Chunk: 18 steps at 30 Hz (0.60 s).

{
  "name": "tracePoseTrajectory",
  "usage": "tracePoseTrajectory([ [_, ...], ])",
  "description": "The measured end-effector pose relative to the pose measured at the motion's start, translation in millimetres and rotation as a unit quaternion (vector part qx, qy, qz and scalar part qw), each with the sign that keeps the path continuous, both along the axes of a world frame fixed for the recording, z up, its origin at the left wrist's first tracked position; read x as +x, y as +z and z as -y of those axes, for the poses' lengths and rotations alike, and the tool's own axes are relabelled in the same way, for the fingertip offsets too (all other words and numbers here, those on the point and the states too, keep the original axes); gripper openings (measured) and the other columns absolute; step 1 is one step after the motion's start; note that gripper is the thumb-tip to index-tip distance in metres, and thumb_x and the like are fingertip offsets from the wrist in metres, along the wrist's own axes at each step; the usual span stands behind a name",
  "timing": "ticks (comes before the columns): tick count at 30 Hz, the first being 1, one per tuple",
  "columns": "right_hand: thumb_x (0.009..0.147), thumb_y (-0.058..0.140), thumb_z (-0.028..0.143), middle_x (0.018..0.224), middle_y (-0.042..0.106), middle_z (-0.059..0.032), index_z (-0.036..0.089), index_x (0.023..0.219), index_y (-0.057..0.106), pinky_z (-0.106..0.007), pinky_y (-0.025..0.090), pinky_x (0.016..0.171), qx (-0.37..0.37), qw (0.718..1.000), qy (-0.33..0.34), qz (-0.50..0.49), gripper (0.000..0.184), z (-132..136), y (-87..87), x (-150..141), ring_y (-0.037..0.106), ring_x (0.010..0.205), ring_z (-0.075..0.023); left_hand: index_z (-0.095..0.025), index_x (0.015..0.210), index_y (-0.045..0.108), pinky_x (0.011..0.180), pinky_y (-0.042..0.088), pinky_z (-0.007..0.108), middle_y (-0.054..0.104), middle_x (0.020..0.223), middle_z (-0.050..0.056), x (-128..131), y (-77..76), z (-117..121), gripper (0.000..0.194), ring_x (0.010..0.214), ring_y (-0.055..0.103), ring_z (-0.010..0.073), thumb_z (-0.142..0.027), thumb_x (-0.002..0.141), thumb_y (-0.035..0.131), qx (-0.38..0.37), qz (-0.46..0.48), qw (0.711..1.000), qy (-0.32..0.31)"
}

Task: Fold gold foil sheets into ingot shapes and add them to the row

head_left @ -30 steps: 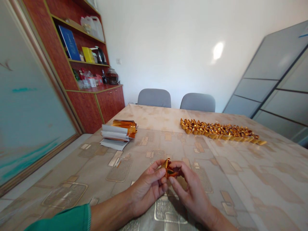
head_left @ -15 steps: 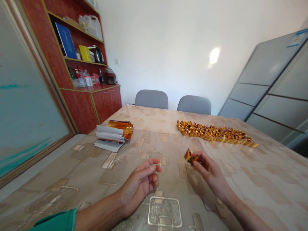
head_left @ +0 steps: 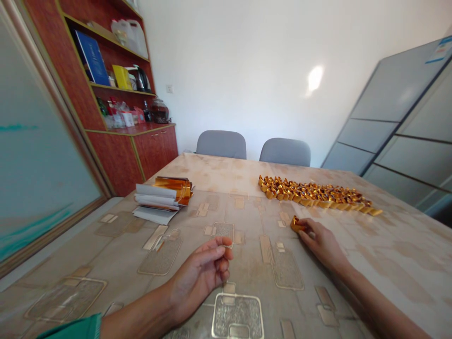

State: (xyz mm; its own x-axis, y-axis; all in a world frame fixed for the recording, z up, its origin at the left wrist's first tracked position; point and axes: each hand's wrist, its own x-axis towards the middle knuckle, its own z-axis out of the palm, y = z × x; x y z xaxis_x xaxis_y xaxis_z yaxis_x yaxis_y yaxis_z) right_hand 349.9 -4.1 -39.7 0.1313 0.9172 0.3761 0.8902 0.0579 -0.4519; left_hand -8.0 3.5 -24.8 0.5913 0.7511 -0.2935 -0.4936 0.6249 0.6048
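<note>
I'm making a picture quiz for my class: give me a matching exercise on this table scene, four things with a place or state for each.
Things:
1. Right hand
2. Left hand
3. Long band of folded gold foil pieces
4. Stack of white paper sheets

Places or states:
A. Spread along the far right of the patterned tabletop
B. Fingertips on a small folded gold foil piece
C. Lying with amber foil strips near the tabletop's left side
D. Curled, holding nothing visible

Pairs: 1-B, 2-D, 3-A, 4-C

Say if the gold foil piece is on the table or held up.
On the table: the gold foil piece lies against the fingertips of the right hand.
</note>
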Motion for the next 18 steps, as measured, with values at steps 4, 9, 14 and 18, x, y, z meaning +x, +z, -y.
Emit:
tracePoseTrajectory([
  [4,0.081,0.051,0.036,0.094,0.073,-0.0086,0.022,0.098,0.068,-0.039,0.052,0.079,0.023,0.999,-0.010,0.031,0.028,-8,-5.1,10,0.067,0.087,-0.0270,-0.014,0.098,0.064,0.062,0.046,0.022,0.062,0.078,0.001,-2,1.3,1,0.024,0.060,0.054,0.0085,-0.015,0.077,0.075,-0.006,0.000,1.000,-0.006],
  [9,0.082,0.050,0.034,0.093,0.071,-0.0113,0.019,0.094,0.071,-0.042,0.049,0.083,0.052,0.995,-0.037,0.082,0.028,-18,-4.5,28,0.064,0.089,-0.0286,-0.015,0.097,0.064,0.061,0.046,0.022,0.062,0.077,0.001,-1,5.6,4,0.027,0.060,0.054,0.0086,-0.016,0.074,0.078,-0.024,0.001,1.000,-0.012],
  [14,0.082,0.052,0.031,0.093,0.071,-0.0106,0.021,0.093,0.073,-0.041,0.049,0.079,0.059,0.989,-0.054,0.121,0.026,-34,-1.6,39,0.064,0.086,-0.0280,-0.015,0.096,0.065,0.061,0.046,0.022,0.063,0.078,0.001,-2,4.4,3,0.024,0.060,0.055,0.0088,-0.016,0.075,0.078,-0.023,-0.010,1.000,-0.009],
  [18,0.083,0.051,0.031,0.096,0.073,-0.0096,0.022,0.097,0.073,-0.039,0.049,0.073,0.048,0.987,-0.075,0.137,0.027,-37,-5.2,48,0.065,0.083,-0.0273,-0.015,0.095,0.066,0.061,0.046,0.022,0.063,0.077,0.001,-5,3.6,1,0.022,0.060,0.055,0.0087,-0.016,0.076,0.078,-0.020,-0.008,1.000,-0.003],
])
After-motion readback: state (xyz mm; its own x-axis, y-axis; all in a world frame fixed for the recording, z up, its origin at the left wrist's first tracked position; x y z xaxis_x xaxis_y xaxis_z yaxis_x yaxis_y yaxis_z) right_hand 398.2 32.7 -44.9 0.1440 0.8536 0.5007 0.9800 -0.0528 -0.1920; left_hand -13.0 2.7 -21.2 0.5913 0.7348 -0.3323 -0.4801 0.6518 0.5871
